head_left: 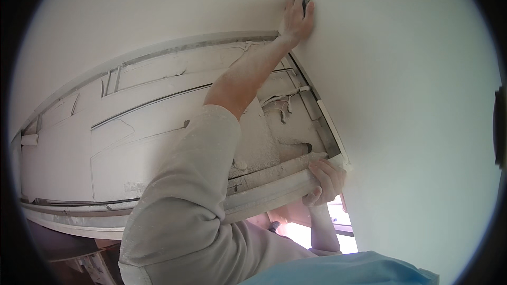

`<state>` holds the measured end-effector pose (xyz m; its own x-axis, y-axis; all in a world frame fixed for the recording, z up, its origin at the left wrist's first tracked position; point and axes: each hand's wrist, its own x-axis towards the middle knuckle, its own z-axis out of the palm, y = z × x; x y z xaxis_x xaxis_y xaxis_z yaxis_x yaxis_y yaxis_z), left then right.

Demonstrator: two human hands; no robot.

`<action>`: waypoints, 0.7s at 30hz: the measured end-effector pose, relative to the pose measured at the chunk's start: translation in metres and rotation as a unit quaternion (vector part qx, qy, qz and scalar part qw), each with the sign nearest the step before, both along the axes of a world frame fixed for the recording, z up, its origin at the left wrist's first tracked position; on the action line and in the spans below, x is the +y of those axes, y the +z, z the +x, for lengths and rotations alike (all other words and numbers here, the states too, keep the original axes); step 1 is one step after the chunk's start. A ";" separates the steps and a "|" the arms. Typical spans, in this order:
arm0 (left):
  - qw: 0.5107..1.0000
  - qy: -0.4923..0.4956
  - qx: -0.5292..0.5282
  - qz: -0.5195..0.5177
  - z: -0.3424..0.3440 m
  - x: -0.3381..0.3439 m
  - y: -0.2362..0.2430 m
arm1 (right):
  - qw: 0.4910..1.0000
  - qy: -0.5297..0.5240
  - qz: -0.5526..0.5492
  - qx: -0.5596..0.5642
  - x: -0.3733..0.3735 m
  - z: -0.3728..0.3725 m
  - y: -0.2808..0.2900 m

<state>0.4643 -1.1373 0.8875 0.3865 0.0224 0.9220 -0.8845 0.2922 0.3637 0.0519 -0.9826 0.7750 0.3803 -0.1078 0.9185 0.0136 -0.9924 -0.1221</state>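
High on the white wall (364, 37), my left hand (300, 18) is pressed near the inside corner, its fingers and thumb around a small dark block (306, 1). The hand covers most of the block, so its exact kind does not show. My left arm, dusted white, reaches up across a dusty recessed ledge (174, 105). Lower down, my right hand (326, 180) grips the ledge's pale front edge (274, 196) at its right end, fingers over the top and thumb below.
White dust coats the recess floor, where a short cable (288, 95) with loose ends lies near the right side. A metal strip (330, 137) runs along the right wall. Below the ledge are dark furniture (68, 243) at the left and a bright opening (298, 234).
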 end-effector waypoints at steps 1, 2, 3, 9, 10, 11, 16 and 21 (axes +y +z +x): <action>1.000 -0.016 -0.008 -0.006 -0.006 -0.001 0.016 | 1.000 0.000 -0.008 -0.008 -0.002 0.001 0.001; 0.999 0.007 -0.026 0.025 -0.010 0.000 0.047 | 1.000 0.002 -0.006 -0.006 -0.003 0.000 0.000; 0.997 0.025 -0.044 0.054 -0.016 -0.001 0.087 | 1.000 0.000 -0.004 -0.006 -0.002 -0.003 -0.001; 0.998 -0.044 0.010 0.047 -0.005 0.008 -0.014 | 1.000 -0.021 0.002 0.006 0.006 -0.005 0.005; 0.997 -0.038 0.025 0.066 0.004 0.013 -0.036 | 1.000 -0.013 0.004 0.002 0.003 -0.001 0.002; 0.998 -0.017 0.023 0.061 0.006 0.013 -0.037 | 1.000 -0.007 0.002 -0.004 0.002 0.002 0.001; 0.999 -0.025 -0.020 0.005 -0.020 0.005 0.069 | 1.000 -0.004 0.014 0.010 0.000 -0.002 -0.001; 0.997 -0.024 -0.024 0.063 0.008 0.015 -0.016 | 1.000 -0.017 0.012 0.008 0.004 0.000 0.004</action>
<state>0.4725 -1.1227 0.8713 0.3399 -0.1121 0.9337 -0.8880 0.2887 0.3580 0.0521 -0.9786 0.7792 0.3913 -0.1424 0.9092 -0.0217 -0.9891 -0.1455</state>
